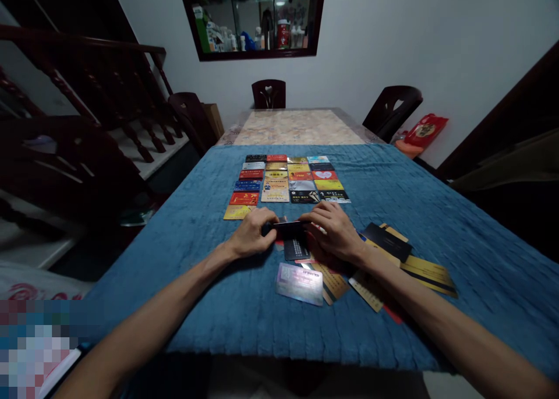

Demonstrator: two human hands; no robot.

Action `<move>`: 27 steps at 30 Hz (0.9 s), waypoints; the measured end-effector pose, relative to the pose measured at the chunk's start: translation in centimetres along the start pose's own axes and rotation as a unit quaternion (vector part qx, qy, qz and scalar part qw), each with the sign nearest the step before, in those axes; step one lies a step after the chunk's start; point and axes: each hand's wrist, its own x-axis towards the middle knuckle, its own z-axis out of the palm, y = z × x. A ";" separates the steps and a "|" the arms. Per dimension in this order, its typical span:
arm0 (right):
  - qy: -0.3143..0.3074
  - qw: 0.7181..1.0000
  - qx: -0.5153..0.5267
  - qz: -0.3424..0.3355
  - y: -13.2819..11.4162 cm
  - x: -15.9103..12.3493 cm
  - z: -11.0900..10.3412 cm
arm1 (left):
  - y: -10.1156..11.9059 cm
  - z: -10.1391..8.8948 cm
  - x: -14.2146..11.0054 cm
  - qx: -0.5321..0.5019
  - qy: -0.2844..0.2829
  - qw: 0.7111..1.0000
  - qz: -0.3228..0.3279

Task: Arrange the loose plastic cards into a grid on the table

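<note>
Between my two hands a dark card [288,225] is held edge-on, just above the loose cards. My left hand [254,231] pinches its left end with thumb and fingers. At the other end, my right hand [334,229] has its fingers closed on the card, and its thumb is partly hidden. Below lie a black card with pale print [296,249], a shiny silver card [299,283] and a gold card [334,282], overlapping. Beyond my hands, several colourful cards [276,175] lie flat in columns, with a yellow card [236,212] near my left fingers.
More loose cards [425,274] are spread around and under my right forearm. A blue cloth [183,294] covers the near part of the table, and a patterned surface [301,125] shows at the far end. Dark wooden chairs [269,94] stand around it.
</note>
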 end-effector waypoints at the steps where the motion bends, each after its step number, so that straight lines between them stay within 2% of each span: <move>1: 0.000 1.000 0.006 0.009 0.0 0.0 0.1 | 0.0 0.0 0.0 -0.002 0.003 1.000 0.001; 7: 0.013 1.000 0.008 0.021 0.1 0.0 0.5 | -0.2 0.1 0.0 -0.025 0.027 0.999 -0.004; 13: -0.006 1.000 -0.012 0.011 0.1 -0.1 0.6 | -0.4 0.3 -0.1 -0.015 0.025 1.000 -0.005; 18: -0.020 0.998 -0.043 0.045 -0.2 -0.3 1.0 | -0.3 0.4 -0.1 0.000 0.005 1.000 -0.012; 23: -0.016 0.997 -0.030 0.072 -0.1 -0.5 1.4 | -0.2 0.6 -0.1 0.014 -0.027 0.999 -0.024; 27: -0.019 0.997 -0.020 0.076 0.0 -0.6 1.4 | -0.3 0.8 -0.2 0.008 -0.026 0.999 -0.028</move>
